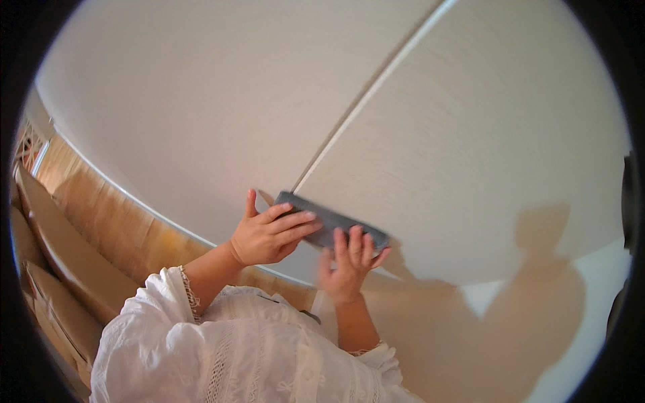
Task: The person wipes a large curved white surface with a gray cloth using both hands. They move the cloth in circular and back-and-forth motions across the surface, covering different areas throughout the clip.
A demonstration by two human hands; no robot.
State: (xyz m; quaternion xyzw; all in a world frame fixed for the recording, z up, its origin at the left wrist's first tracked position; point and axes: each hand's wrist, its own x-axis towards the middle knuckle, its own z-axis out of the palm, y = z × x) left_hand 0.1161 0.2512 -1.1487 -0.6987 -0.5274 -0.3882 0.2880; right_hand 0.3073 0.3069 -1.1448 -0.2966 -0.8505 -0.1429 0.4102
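Observation:
A folded grey cloth (325, 216) lies flat against a smooth off-white panel surface (201, 101), at the lower end of a straight seam (363, 101) between two panels. On the cloth's left part rests my left hand (272, 234), fingers spread and laid over it, thumb raised at the side. My right hand (347, 264) touches the right part with its fingertips; its palm and thumb are slightly blurred. Both hands seem to press on the cloth rather than close round it, and its underside is hidden.
Brown padded cushions or seat parts (75, 252) are at the far left, beside a wood-look floor (126, 221). The white sleeves and top of my clothing fill the bottom. Shadows (539, 272) fall across the pale surface at right. Dark objects (627, 201) sit at the right rim.

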